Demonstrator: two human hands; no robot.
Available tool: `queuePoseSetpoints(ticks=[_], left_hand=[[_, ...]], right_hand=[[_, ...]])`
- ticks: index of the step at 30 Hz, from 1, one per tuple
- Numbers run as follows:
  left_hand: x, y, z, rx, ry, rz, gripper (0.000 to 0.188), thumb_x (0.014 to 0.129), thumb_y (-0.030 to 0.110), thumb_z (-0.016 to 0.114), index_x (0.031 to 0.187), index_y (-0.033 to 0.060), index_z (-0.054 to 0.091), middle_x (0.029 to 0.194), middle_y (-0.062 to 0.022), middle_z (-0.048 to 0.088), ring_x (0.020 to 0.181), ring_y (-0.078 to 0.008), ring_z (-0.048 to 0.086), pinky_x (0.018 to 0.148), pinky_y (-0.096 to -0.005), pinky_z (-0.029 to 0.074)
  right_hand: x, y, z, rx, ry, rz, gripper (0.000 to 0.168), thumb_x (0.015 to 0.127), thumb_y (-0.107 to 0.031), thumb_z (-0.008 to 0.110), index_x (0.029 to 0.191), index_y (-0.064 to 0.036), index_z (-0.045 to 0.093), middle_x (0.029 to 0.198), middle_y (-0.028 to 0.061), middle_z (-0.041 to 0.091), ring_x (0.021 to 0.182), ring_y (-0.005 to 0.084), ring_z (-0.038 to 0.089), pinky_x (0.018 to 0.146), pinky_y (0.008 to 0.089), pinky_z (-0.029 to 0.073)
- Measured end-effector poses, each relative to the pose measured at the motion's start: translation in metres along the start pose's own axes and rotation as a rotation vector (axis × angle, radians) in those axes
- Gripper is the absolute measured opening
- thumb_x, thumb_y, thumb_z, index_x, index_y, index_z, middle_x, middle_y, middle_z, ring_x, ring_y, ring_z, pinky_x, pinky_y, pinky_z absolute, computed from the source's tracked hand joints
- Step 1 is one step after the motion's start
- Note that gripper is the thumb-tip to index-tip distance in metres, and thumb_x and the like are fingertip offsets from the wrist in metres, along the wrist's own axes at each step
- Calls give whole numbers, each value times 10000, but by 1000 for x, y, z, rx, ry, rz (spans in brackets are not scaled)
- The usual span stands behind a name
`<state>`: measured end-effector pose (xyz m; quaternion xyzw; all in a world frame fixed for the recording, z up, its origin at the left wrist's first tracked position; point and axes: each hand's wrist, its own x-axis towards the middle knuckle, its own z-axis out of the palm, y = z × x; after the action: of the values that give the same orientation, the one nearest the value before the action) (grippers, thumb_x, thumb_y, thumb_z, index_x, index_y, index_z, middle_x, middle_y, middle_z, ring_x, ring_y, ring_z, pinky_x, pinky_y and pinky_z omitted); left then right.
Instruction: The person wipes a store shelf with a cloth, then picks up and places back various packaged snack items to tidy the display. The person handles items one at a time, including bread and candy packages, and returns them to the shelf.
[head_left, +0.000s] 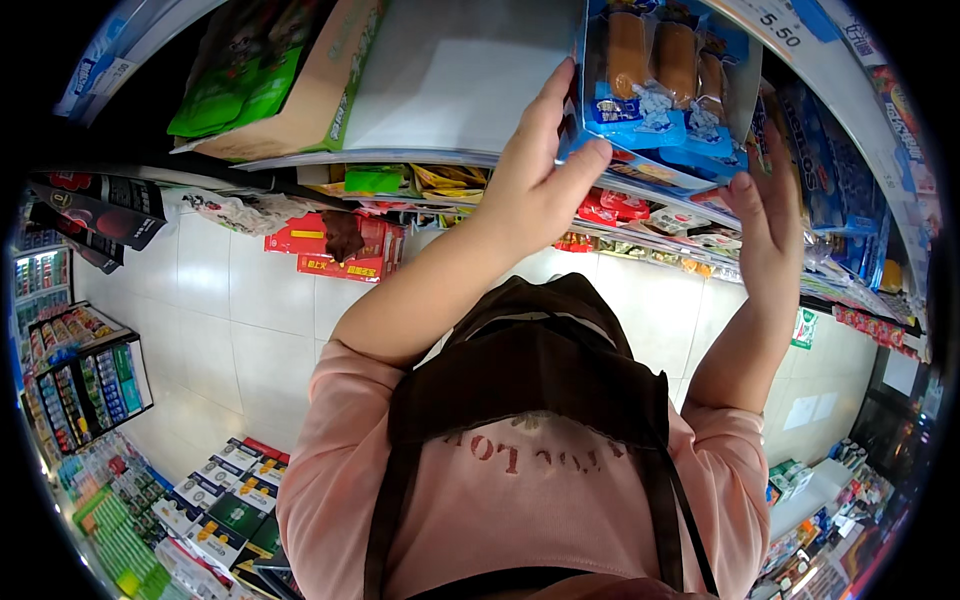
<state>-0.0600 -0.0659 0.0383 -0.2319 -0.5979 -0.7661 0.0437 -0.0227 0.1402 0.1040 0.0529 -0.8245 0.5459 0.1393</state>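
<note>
A blue open display box (660, 169) of plastic-wrapped sausages (676, 64) stands on a store shelf at the upper right. My left hand (551, 161) is at the box's left side, its thumb on the lower front edge and its fingers along the side wall. My right hand (769, 195) is at the box's right side, thumb near the front corner, fingers raised between it and the neighbouring goods. The two hands hold the box between them. To its left shows the bare white shelf surface (450, 82).
A cardboard display box (300, 127) with green packets (232, 97) stands further left. Blue bags (814, 157) hang or stand at right. Lower shelves (645, 232) carry small packets. Red cartons (345, 244) sit below on the left. Stacked cartons (232, 502) and a goods rack (90, 375) are behind, lower left.
</note>
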Motion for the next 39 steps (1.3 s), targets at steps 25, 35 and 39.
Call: queuePoseSetpoints(ticks=[25, 35, 39], left_hand=[[18, 20, -10, 446, 143, -163, 467, 852, 46, 501, 1293, -84, 422, 1097, -158, 615, 946, -153, 601, 849, -271, 466], [28, 33, -18, 676, 85, -124, 395, 829, 58, 456, 1208, -25, 531, 921, -146, 665, 790, -168, 623, 749, -285, 488], [27, 33, -36, 683, 136, -90, 382, 831, 65, 453, 1194, -6, 549, 903, -137, 666, 769, -170, 622, 743, -292, 491]], right_hand=[[-6, 12, 22, -193, -47, -132, 756, 828, -111, 665, 1431, -26, 218, 1268, 213, 496, 988, 205, 599, 725, 304, 523], [-6, 12, 41, -65, 22, -67, 575, 843, 51, 595, 1360, -11, 353, 1363, 197, 414, 1178, 230, 501, 919, 342, 483], [-2, 12, 58, 68, 20, -139, 545, 848, 83, 568, 1346, 13, 356, 1362, 195, 415, 1187, 230, 494, 955, 320, 461]])
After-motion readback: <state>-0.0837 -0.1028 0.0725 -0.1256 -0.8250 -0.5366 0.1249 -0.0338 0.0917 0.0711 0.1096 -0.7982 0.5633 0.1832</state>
